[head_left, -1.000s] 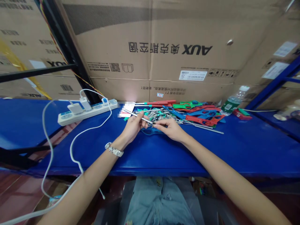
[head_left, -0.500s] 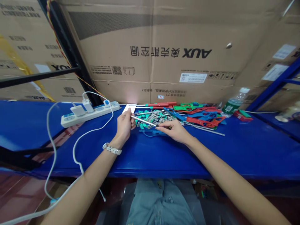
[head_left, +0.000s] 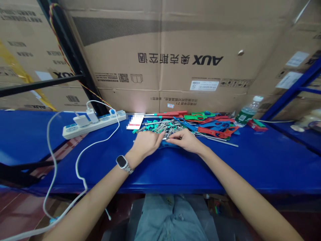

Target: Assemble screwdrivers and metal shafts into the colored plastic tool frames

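Observation:
My left hand (head_left: 146, 144) is closed, back upward, around a thin silver metal tube (head_left: 165, 138). Only a short bit of the tube shows between my hands. My right hand (head_left: 186, 141) pinches at the tube's right end; the small part between its fingertips is mostly hidden. Just behind my hands lies a pile of small metal pieces and green plastic bits (head_left: 168, 126). Partly covered by my hands, a blue plastic handle shell (head_left: 168, 144) rests on the blue table (head_left: 175, 170).
Red, blue and green plastic handle shells (head_left: 213, 124) lie at the right, with a bottle (head_left: 247, 112) beyond. A white power strip (head_left: 94, 124) with plugs and loose cables lies left. Behind the table stands a large cardboard box (head_left: 175, 40).
My left hand has moved right along the tube towards my right hand and turned its back upward. The white card behind it is now uncovered. My right hand stays almost in place.

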A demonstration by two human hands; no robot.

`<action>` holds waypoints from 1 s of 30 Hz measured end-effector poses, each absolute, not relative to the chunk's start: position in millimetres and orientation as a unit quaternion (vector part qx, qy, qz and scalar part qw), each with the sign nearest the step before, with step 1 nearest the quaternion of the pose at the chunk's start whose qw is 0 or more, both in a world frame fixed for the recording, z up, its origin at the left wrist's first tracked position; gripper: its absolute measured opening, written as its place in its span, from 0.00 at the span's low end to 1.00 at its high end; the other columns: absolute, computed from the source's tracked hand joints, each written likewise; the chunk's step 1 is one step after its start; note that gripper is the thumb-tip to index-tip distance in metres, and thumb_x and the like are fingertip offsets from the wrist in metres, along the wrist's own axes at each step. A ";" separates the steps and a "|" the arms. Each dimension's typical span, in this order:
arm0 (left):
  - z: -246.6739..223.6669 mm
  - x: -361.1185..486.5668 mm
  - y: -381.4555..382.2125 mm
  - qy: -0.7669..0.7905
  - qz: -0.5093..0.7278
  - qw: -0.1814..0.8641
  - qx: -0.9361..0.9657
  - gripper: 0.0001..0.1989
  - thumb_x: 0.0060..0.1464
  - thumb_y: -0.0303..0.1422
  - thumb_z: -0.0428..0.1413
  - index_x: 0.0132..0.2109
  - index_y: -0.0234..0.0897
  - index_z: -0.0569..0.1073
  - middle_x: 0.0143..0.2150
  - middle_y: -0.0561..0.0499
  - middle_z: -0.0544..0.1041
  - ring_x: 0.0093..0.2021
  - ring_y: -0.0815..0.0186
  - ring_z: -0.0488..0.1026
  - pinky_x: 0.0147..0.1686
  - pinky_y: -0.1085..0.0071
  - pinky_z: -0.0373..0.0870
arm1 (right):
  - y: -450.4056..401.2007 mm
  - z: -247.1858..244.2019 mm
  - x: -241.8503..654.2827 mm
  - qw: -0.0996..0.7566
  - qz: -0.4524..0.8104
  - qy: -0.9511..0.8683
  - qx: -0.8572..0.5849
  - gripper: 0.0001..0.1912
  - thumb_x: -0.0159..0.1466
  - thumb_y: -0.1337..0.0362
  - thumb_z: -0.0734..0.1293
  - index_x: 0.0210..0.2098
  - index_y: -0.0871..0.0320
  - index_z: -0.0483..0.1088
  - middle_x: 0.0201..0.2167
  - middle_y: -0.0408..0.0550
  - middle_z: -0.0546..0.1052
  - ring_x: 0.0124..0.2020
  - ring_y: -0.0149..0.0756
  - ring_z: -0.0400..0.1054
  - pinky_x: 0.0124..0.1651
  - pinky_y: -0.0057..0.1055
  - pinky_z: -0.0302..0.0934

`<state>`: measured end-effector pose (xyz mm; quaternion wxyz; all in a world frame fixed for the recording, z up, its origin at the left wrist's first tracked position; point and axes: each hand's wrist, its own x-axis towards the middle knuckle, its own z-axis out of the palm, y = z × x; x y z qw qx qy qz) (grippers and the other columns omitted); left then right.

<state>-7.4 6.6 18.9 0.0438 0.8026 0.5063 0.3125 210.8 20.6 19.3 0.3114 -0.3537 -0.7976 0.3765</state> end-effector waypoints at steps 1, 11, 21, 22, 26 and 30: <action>21.3 0.7 4.9 0.507 0.257 0.047 0.821 0.31 0.70 0.48 0.44 0.24 0.37 0.74 0.21 0.46 0.72 0.26 0.59 0.72 0.30 0.69 0.63 | 20.8 18.6 208.6 0.312 0.372 -0.802 -0.349 0.21 0.64 0.48 0.69 0.24 0.59 0.73 0.20 0.37 0.58 0.24 0.28 0.48 0.29 0.29 0.44; 41.5 13.3 28.9 0.485 0.160 0.089 0.855 0.21 0.67 0.38 0.44 0.30 0.37 0.74 0.29 0.45 0.77 0.29 0.61 0.71 0.31 0.66 0.60 | 23.0 11.8 217.3 0.367 0.300 -0.802 -0.363 0.14 0.62 0.61 0.72 0.46 0.59 0.77 0.25 0.39 0.70 0.26 0.30 0.59 0.32 0.28 0.54; 23.0 -1.7 23.7 0.443 0.223 0.126 0.859 0.14 0.70 0.38 0.44 0.44 0.37 0.71 0.30 0.50 0.76 0.29 0.62 0.71 0.32 0.66 0.64 | 18.8 8.1 216.2 0.372 0.282 -0.813 -0.348 0.08 0.68 0.61 0.67 0.40 0.57 0.77 0.32 0.46 0.80 0.29 0.34 0.73 0.36 0.32 0.65; 20.9 -3.8 24.6 0.433 0.235 0.138 0.859 0.15 0.71 0.41 0.46 0.45 0.37 0.71 0.30 0.51 0.75 0.28 0.62 0.71 0.31 0.66 0.65 | 18.4 7.4 216.0 0.370 0.299 -0.806 -0.352 0.08 0.68 0.61 0.66 0.41 0.57 0.76 0.32 0.46 0.79 0.28 0.34 0.73 0.34 0.32 0.66; 14.3 -16.0 28.8 0.349 0.288 0.140 0.881 0.15 0.71 0.42 0.49 0.51 0.35 0.73 0.39 0.46 0.80 0.33 0.63 0.75 0.35 0.66 0.71 | 18.1 7.9 217.3 0.382 0.329 -0.773 -0.385 0.10 0.70 0.57 0.65 0.42 0.56 0.74 0.29 0.43 0.76 0.21 0.30 0.67 0.28 0.31 0.63; 16.4 -24.7 24.9 0.322 0.281 0.056 0.902 0.20 0.74 0.35 0.46 0.67 0.38 0.69 0.52 0.43 0.81 0.45 0.60 0.80 0.46 0.63 0.75 | 20.6 10.8 220.6 0.417 0.290 -0.768 -0.391 0.11 0.68 0.55 0.67 0.41 0.56 0.75 0.30 0.43 0.74 0.26 0.32 0.66 0.31 0.30 0.60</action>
